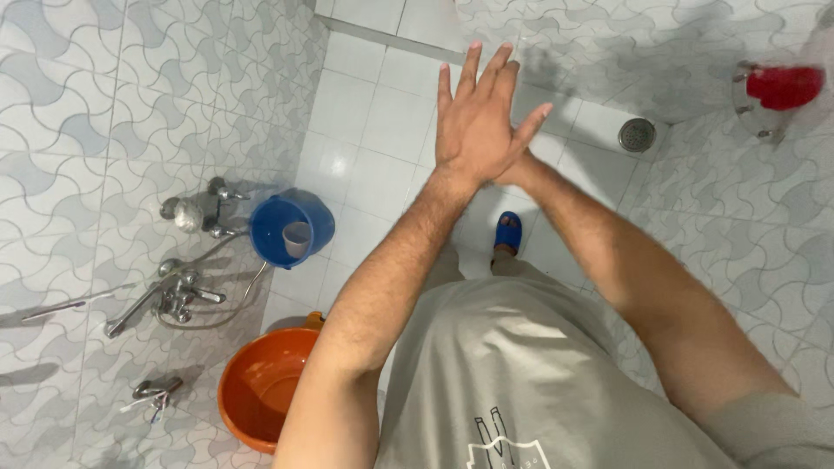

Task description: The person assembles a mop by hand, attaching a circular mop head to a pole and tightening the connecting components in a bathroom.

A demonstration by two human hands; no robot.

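Note:
I stand in a tiled bathroom with both arms stretched out in front of me. My left hand [476,122] is flat, back toward me, fingers straight and slightly spread, holding nothing. It lies on top of my right hand [519,168], pressed against it. Only the heel and wrist of the right hand show from under the left, so its fingers are hidden. Below the hands, on the white floor tiles, is my foot in a blue slipper [508,231].
On the left wall are metal taps [189,214] and a mixer with a hose [174,297]. A blue bucket [276,217] with a mug in it and an orange basin [259,388] stand below them. A floor drain [637,135] and a red holder [784,87] are at the right.

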